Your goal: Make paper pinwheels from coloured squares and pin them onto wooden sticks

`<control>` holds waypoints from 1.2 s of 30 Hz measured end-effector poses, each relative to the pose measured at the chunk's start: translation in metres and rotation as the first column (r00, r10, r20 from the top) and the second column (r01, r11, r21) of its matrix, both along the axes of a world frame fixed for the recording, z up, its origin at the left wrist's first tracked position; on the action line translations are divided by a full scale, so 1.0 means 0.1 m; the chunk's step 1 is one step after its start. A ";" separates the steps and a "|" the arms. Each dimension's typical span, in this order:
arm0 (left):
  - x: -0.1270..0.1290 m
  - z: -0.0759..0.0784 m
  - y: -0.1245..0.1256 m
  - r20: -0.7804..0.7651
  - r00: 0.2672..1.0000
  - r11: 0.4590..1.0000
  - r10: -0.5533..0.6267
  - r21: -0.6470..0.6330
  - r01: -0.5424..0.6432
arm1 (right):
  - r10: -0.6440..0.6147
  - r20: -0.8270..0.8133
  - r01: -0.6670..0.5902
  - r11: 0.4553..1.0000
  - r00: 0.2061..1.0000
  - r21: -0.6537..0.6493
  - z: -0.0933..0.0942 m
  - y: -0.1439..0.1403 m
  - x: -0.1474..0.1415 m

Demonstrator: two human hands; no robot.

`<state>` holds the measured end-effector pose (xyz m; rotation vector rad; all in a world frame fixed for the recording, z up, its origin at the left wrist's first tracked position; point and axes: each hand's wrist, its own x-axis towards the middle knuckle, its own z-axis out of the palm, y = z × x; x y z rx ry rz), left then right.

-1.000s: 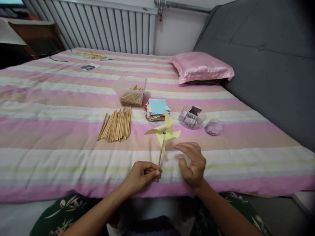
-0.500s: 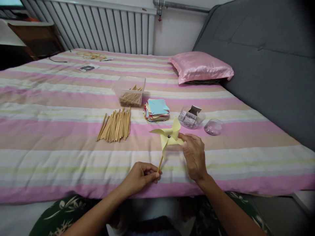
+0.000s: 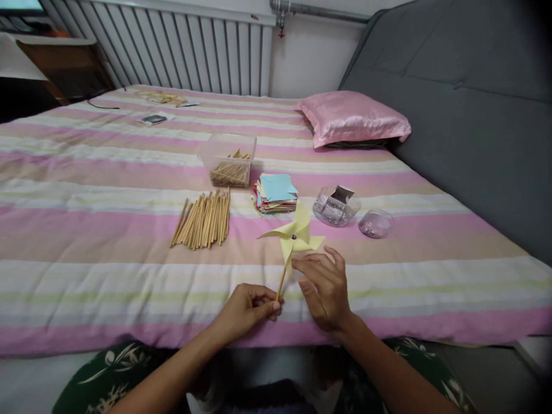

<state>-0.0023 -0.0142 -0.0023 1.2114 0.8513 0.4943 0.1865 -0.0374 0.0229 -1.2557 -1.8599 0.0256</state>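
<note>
Striped bed (image 3: 86, 241), left hand (image 3: 248, 310) pinching yellow pinwheel (image 3: 292, 237), right hand (image 3: 325, 287) beside

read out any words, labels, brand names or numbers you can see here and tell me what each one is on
No text can be read anywhere in this view.
Packet in the clear round tub: may carry print, but it is too small and blurred to read.
Small dark packet at the far side of the bed: too small to read.
Yellow pinwheel, held by its stick in the left hand, with the right hand beside it: no print seen.
Stack of coloured paper squares: no print seen.

No legible text or labels
</note>
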 end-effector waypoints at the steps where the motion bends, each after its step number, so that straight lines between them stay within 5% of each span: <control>1: 0.00 -0.01 0.00 0.004 1.000 1.000 0.001 -0.003 -0.001 | -0.003 -0.007 0.003 1.000 1.000 -0.001 0.00 0.00 0.01; 10: 0.00 -0.01 0.00 -0.017 1.000 1.000 -0.001 -0.007 0.001 | -0.338 -0.223 0.369 0.922 0.915 0.117 0.05 0.07 0.20; 17: 0.01 0.01 0.00 -0.029 1.000 1.000 -0.007 0.000 0.007 | -0.219 -0.034 0.219 0.975 0.975 0.027 0.04 0.10 0.21; 36: 0.00 0.02 0.00 -0.003 1.000 1.000 -0.002 -0.002 0.002 | -0.019 0.024 0.019 1.000 1.000 -0.020 0.00 -0.02 -0.03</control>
